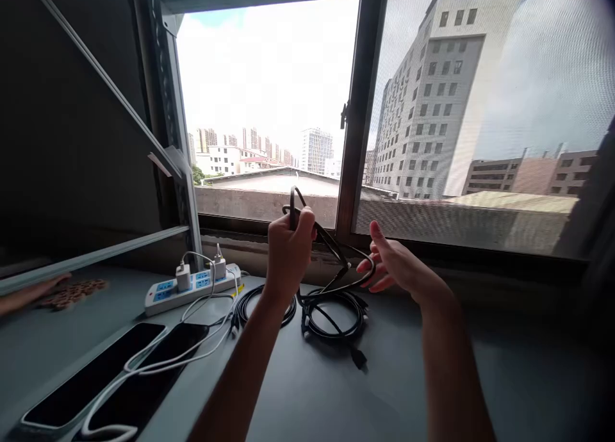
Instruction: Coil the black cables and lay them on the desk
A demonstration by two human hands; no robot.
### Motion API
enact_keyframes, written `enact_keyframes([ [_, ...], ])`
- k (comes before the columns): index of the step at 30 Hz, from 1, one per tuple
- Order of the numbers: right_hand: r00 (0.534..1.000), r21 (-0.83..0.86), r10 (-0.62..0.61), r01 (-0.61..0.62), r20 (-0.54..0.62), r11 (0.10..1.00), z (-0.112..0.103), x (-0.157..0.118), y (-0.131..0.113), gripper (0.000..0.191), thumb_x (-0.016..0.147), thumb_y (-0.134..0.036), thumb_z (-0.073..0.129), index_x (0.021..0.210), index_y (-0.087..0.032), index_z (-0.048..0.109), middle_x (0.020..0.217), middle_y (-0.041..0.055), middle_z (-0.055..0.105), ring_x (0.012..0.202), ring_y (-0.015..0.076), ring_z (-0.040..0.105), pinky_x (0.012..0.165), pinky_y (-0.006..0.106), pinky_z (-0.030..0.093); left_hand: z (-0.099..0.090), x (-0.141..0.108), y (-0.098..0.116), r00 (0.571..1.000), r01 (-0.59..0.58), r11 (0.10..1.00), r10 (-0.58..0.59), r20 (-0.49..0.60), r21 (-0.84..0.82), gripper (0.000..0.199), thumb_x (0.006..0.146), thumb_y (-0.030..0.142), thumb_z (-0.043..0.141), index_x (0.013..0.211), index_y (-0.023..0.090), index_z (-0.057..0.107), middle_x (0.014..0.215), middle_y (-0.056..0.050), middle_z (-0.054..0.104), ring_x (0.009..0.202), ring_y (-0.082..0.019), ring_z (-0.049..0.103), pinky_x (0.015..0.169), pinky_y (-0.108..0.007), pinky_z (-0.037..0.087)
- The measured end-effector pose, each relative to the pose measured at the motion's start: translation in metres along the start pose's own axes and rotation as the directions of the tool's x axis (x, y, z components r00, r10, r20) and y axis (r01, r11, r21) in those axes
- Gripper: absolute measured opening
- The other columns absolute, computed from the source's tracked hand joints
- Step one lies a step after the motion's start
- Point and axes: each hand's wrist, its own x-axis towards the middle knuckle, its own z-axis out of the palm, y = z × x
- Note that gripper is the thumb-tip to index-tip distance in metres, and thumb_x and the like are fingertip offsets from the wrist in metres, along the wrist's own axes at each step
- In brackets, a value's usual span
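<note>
Slanting down rightward, black cable [330,242]

1. The held cable [327,238] and coiled cables [331,335] were black.
2. The power strip [196,293] was white with blue panels [163,295].
3. The bench [379,397] was blue-grey.
4. The tower [435,102] was pale with dark window rows.

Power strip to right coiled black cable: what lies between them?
Head view: another coiled black cable, partly behind the left forearm, and part of a white cable.
</note>
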Motion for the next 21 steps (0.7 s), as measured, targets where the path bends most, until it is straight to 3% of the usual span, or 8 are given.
enact_keyframes([
  [2, 0.996, 0.033, -0.01, 0.008, 0.086, 0.999, 0.006, -0.002, -0.005, 0.051, 0.08, -0.067, 0.04, 0.079, -0.017, 0.049, 0.061, 0.0061, 0.062, 0.055, 0.0193, 0.064, 0.049, 0.031, 0.056, 0.0, 0.0, 0.0, 1.0, -0.017, 1.0, 0.017, -0.003, 0.01, 0.036, 0.075, 0.026, 0.049, 0.042, 0.019, 0.038, 0.031, 0.009, 0.026, 0.024, -0.003, 0.022, 0.029, -0.018, 0.018],
  [5, 0.978, 0.144, -0.129, 0.106, 0.163, 0.984, 0.015, 0.0, -0.009, 0.04, 0.079, -0.059, 0.052, 0.079, -0.019, 0.046, 0.07, 0.0022, 0.061, 0.066, 0.017, 0.064, 0.057, 0.029, 0.057, -0.002, 0.002, 0.002, 0.998, -0.036, 0.999, 0.035, -0.055, -0.008, 0.035, 0.076, 0.028, 0.049, 0.043, 0.019, 0.04, 0.032, 0.009, 0.028, 0.024, -0.002, 0.023, 0.03, -0.017, 0.022],
  [11, 0.947, 0.292, -0.298, 0.254, 0.118, 0.922, 0.018, 0.004, -0.007, 0.047, 0.065, -0.041, 0.074, 0.093, -0.022, 0.041, 0.087, -0.0018, 0.057, 0.076, 0.0108, 0.059, 0.071, 0.026, 0.056, -0.009, 0.001, 0.012, 0.994, -0.005, 0.997, -0.003, -0.108, -0.076, 0.036, 0.077, 0.027, 0.047, 0.042, 0.018, 0.044, 0.028, 0.008, 0.025, 0.024, -0.004, 0.019, 0.028, -0.019, 0.012],
  [16, 0.889, 0.221, -0.451, 0.427, 0.074, 0.877, 0.013, 0.0, -0.009, 0.044, 0.065, -0.038, 0.074, 0.094, -0.024, 0.043, 0.108, 0.0028, 0.061, 0.084, 0.0135, 0.06, 0.071, 0.026, 0.053, -0.009, -0.004, 0.011, 0.997, -0.046, 0.999, 0.046, -0.054, 0.0, 0.05, 0.082, 0.032, 0.04, 0.033, 0.02, 0.036, 0.024, 0.005, 0.024, 0.022, -0.005, 0.022, 0.029, -0.022, 0.015],
  [18, 0.867, 0.167, -0.498, 0.492, -0.004, 0.855, 0.012, -0.001, -0.01, 0.04, 0.067, -0.039, 0.073, 0.091, -0.024, 0.044, 0.106, 0.0031, 0.063, 0.085, 0.0146, 0.061, 0.068, 0.025, 0.051, -0.008, -0.004, 0.008, 0.997, -0.072, 0.995, 0.074, -0.027, 0.062, 0.051, 0.083, 0.032, 0.039, 0.033, 0.019, 0.039, 0.027, 0.003, 0.033, 0.024, -0.006, 0.029, 0.031, -0.021, 0.022],
  [21, 0.84, 0.078, -0.533, 0.54, -0.101, 0.838, 0.009, 0.0, -0.008, 0.039, 0.067, -0.04, 0.073, 0.091, -0.024, 0.046, 0.099, 0.0033, 0.065, 0.084, 0.0158, 0.061, 0.063, 0.024, 0.049, -0.008, -0.003, 0.003, 0.993, -0.117, 0.982, 0.114, 0.032, 0.146, 0.04, 0.083, 0.033, 0.04, 0.055, 0.016, 0.062, 0.046, 0.0, 0.058, 0.039, -0.008, 0.048, 0.044, -0.02, 0.037],
])
